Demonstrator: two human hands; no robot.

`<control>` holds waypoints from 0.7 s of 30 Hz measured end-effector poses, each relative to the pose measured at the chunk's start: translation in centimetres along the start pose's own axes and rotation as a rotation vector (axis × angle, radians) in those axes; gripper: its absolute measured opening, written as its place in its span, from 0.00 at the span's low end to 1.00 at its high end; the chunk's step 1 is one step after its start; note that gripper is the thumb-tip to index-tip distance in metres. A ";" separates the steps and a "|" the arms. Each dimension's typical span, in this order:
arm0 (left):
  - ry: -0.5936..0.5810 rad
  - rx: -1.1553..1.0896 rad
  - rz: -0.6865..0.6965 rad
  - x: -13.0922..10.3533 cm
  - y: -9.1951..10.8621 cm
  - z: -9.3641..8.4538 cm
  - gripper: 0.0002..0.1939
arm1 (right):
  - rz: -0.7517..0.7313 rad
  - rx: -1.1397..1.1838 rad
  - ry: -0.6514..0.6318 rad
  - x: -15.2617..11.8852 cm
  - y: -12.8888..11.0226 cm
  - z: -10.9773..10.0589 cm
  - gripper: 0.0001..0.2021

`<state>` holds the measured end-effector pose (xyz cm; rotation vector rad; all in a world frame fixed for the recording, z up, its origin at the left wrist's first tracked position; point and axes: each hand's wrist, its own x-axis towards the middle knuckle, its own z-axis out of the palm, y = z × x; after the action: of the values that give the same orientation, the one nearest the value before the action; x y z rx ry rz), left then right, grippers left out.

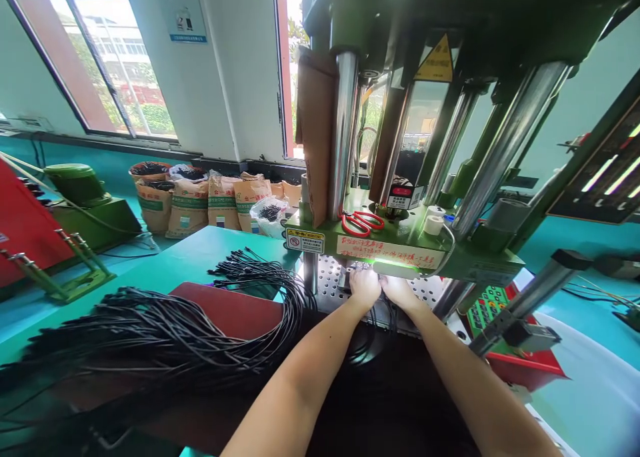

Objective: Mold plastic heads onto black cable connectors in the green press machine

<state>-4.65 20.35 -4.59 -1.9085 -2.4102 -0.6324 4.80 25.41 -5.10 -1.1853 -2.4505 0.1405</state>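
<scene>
Black cables (369, 340) hang at 6 o'clock from the hands, at the front of the perforated plate (327, 282) under the green press (493, 260); left hand (365, 287) and right hand (399, 290) side by side there, fingers curled, mostly hidden; can't tell how far open or what they grip; dark block just beside left hand at 9; red-handled scissors (365, 223) on press, 12 o'clock; cable bundle (200, 330) on desk (215, 243), 8 to 9; sacks (190, 207) toward 10
</scene>
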 end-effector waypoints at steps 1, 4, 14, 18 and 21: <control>-0.003 0.001 0.002 0.1 -0.2 0.1 0.13 | 0.010 -0.019 -0.010 0.0 -0.3 0.0 0.10; -0.016 0.003 0.007 0.3 -0.8 0.2 0.13 | 0.042 -0.090 -0.032 -0.1 -1.1 0.0 0.10; 0.019 -0.037 0.040 -0.1 -1.5 0.7 0.14 | 0.097 -0.283 -0.044 -0.4 -1.3 0.3 0.12; 0.038 -0.064 0.051 -0.2 -1.7 0.7 0.14 | 0.080 -0.335 -0.040 -0.1 -1.4 0.2 0.14; 0.043 -0.082 0.059 -0.2 -1.9 0.7 0.14 | 0.084 -0.359 -0.041 0.1 -1.6 0.4 0.14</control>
<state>-6.16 20.02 -5.82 -1.9664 -2.3272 -0.7725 3.46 24.54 -5.00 -1.4441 -2.5322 -0.2651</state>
